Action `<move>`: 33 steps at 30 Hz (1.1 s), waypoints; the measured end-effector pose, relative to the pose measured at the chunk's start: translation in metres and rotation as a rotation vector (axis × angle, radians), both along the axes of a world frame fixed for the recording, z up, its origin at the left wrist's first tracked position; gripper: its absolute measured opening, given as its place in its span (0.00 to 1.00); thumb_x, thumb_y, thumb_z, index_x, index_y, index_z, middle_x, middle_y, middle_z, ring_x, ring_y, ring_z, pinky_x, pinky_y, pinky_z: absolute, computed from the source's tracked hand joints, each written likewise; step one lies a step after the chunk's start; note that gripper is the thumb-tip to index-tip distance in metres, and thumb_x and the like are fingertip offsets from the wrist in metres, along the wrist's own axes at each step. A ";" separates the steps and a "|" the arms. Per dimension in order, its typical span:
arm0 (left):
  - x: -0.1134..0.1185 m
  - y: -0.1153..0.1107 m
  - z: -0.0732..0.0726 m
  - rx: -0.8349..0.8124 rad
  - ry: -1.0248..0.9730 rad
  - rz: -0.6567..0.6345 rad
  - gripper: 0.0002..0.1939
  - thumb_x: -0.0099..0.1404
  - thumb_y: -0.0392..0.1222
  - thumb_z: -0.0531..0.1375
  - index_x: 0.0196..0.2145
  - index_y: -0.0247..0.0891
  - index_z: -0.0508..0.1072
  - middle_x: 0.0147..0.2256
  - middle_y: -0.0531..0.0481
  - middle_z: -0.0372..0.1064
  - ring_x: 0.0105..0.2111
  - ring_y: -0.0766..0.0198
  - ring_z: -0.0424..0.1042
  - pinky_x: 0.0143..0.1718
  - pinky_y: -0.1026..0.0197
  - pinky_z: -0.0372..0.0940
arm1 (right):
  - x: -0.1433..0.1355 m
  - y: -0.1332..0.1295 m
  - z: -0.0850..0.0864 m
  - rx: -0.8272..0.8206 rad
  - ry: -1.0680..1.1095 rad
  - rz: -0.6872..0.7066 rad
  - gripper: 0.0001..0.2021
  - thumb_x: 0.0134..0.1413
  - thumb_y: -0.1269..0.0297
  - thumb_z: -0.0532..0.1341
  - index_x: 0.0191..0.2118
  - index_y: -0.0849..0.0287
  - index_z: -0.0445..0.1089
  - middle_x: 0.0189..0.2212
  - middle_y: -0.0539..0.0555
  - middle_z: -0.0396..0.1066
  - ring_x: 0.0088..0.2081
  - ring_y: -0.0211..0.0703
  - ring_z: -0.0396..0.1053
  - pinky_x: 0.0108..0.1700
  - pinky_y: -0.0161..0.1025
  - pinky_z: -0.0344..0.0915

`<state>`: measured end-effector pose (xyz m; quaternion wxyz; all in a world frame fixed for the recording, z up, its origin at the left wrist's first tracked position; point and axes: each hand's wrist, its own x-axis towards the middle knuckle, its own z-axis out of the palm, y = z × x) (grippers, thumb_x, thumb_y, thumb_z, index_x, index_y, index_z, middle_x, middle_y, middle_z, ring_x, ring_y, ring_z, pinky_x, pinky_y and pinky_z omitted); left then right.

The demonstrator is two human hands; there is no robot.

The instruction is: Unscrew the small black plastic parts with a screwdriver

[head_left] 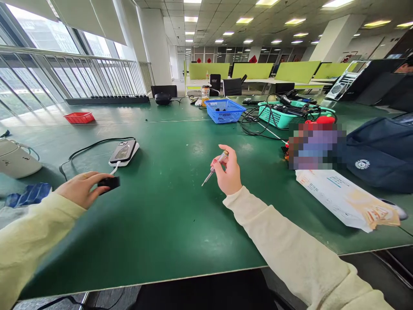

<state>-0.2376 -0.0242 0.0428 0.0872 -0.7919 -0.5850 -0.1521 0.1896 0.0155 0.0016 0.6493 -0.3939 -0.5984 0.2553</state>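
Note:
My left hand (84,186) pinches a small black block (109,184) between thumb and fingers at the left of the table; its exact kind does not show. Just beyond it lies a phone (123,150) on a white pad with a white cable plugged in. Near the middle, my right hand (229,172) is closed around a small screwdriver (211,173) with a clear handle. Its thin metal shaft points down and left, and the tip appears just over the green tabletop (167,215), though I cannot tell whether it touches.
Ahead stand a blue basket (226,111), a teal basket (280,115) heaped with cables and a red tray (79,118). On the right lie a white wipes-like package (345,198) and a dark blue bag (380,155). A blue crinkled item (29,194) is at the left.

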 end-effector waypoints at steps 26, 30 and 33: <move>0.259 0.009 -0.039 -0.282 -0.258 -0.229 0.19 0.60 0.40 0.67 0.48 0.39 0.71 0.46 0.44 0.78 0.52 0.49 0.72 0.57 0.45 0.66 | 0.002 0.001 0.009 0.041 0.126 -0.062 0.16 0.57 0.57 0.62 0.48 0.53 0.60 0.25 0.45 0.65 0.21 0.36 0.62 0.24 0.36 0.62; 0.256 0.011 -0.039 -0.298 -0.272 -0.242 0.19 0.59 0.41 0.67 0.49 0.39 0.73 0.46 0.44 0.78 0.52 0.48 0.71 0.58 0.43 0.65 | 0.000 -0.005 0.013 0.088 0.112 -0.084 0.13 0.55 0.58 0.63 0.39 0.52 0.57 0.24 0.43 0.64 0.21 0.34 0.61 0.25 0.34 0.62; 0.255 0.011 -0.039 -0.294 -0.271 -0.254 0.17 0.60 0.42 0.66 0.48 0.40 0.74 0.45 0.44 0.78 0.51 0.48 0.71 0.57 0.43 0.66 | -0.002 -0.009 0.017 0.116 0.056 -0.104 0.13 0.56 0.59 0.63 0.34 0.53 0.56 0.23 0.43 0.63 0.21 0.33 0.60 0.26 0.34 0.62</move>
